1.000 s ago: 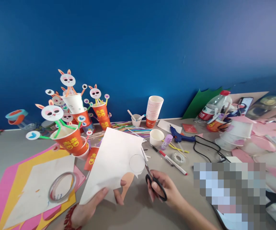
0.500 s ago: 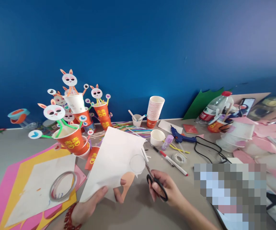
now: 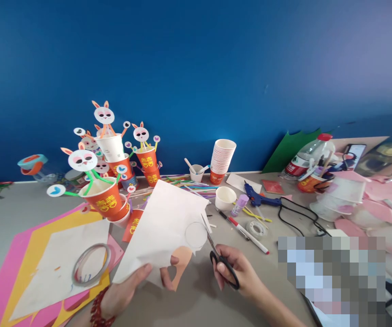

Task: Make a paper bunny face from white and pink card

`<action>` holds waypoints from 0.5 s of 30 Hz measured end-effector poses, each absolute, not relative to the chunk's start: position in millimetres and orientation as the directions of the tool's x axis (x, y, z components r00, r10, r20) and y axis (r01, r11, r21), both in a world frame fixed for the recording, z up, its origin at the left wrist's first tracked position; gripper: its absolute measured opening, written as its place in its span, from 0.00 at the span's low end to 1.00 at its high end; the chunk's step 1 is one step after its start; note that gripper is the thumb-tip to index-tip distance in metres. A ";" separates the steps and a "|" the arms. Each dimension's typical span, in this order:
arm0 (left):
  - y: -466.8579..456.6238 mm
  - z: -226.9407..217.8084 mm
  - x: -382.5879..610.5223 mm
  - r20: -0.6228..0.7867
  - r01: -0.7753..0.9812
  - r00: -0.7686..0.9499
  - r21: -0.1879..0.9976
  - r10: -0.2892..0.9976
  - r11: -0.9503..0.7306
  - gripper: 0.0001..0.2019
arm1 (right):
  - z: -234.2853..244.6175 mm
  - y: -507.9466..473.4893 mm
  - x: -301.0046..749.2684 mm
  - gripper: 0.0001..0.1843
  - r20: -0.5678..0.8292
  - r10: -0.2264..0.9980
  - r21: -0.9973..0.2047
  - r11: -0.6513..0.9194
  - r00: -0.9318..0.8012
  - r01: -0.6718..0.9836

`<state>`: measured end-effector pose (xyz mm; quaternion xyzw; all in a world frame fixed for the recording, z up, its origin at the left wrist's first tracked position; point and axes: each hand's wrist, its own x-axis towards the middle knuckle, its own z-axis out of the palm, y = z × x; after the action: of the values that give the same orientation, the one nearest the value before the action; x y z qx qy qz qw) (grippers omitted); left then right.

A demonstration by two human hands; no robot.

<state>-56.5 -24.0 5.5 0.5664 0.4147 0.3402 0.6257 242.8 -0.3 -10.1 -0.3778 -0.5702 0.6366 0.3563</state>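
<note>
Notched white paper sheet over grey bench, short of its back edge — I see left hand pinching it, right hand gripping black-handled metal scissors — thin drawn circle not cut free.

At lower centre, the left hand is being partly hidden by the white sheet; at lower right, detail is being masked by a pixelated patch.
</note>
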 end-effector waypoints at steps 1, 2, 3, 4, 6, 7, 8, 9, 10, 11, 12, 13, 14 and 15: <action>-24.1 5.1 -56.5 -0.157 0.032 0.431 0.987 0.889 0.159 0.23 | -9.5 -0.1 242.7 0.29 -0.078 0.884 -0.995 -0.098 -0.461 -0.021; -24.1 4.6 -56.5 -0.181 0.019 0.439 0.981 0.880 0.192 0.24 | -8.9 0.1 242.7 0.30 -0.080 0.884 -0.995 -0.099 -0.460 -0.018; -24.0 4.0 -56.6 -0.198 0.004 0.446 0.976 0.873 0.220 0.25 | -8.2 0.3 242.6 0.30 -0.081 0.884 -0.995 -0.098 -0.460 -0.013; -23.8 3.5 -56.8 -0.203 -0.012 0.449 0.972 0.870 0.233 0.26 | -7.8 0.4 242.6 0.30 -0.081 0.883 -0.995 -0.096 -0.462 -0.008; -23.0 3.1 -57.3 -0.193 -0.021 0.462 0.973 0.866 0.228 0.26 | -7.4 0.8 242.6 0.30 -0.078 0.882 -0.996 -0.089 -0.465 -0.001; -22.5 3.1 -57.7 -0.183 -0.023 0.469 0.975 0.864 0.219 0.25 | -7.6 0.9 242.6 0.30 -0.078 0.881 -0.996 -0.087 -0.467 0.002; -22.0 3.4 -58.0 -0.173 -0.027 0.475 0.977 0.863 0.211 0.25 | -7.9 0.9 242.6 0.29 -0.079 0.881 -0.996 -0.087 -0.467 0.003; -21.5 3.7 -58.3 -0.169 -0.029 0.481 0.978 0.860 0.208 0.25 | -8.3 1.0 242.6 0.29 -0.081 0.880 -0.996 -0.089 -0.468 0.005; -21.0 4.2 -58.6 -0.166 -0.028 0.486 0.978 0.858 0.205 0.25 | -8.7 0.9 242.6 0.29 -0.083 0.880 -0.996 -0.090 -0.468 0.007; -20.6 4.7 -58.9 -0.163 -0.023 0.489 0.980 0.857 0.199 0.25 | -9.0 0.8 242.6 0.29 -0.083 0.880 -0.996 -0.090 -0.468 0.007; -20.2 5.2 -59.1 -0.158 -0.015 0.486 0.982 0.859 0.189 0.24 | -9.3 0.6 242.6 0.29 -0.083 0.880 -0.996 -0.090 -0.468 0.008; -19.9 5.8 -59.3 -0.150 -0.003 0.481 0.985 0.864 0.173 0.24 | -9.3 0.5 242.5 0.29 -0.082 0.880 -0.996 -0.088 -0.468 0.008; -19.7 6.4 -59.5 -0.144 0.009 0.474 0.987 0.869 0.159 0.24 | -9.1 0.4 242.5 0.29 -0.081 0.881 -0.996 -0.086 -0.467 0.010; -19.6 7.0 -59.5 -0.140 0.018 0.468 0.989 0.873 0.149 0.24 | -8.8 0.4 242.5 0.29 -0.080 0.881 -0.996 -0.084 -0.466 0.013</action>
<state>-59.5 -19.6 7.0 0.5624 0.3959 0.3308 0.6462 242.5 0.4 -8.8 -0.3843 -0.5820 0.6279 0.3455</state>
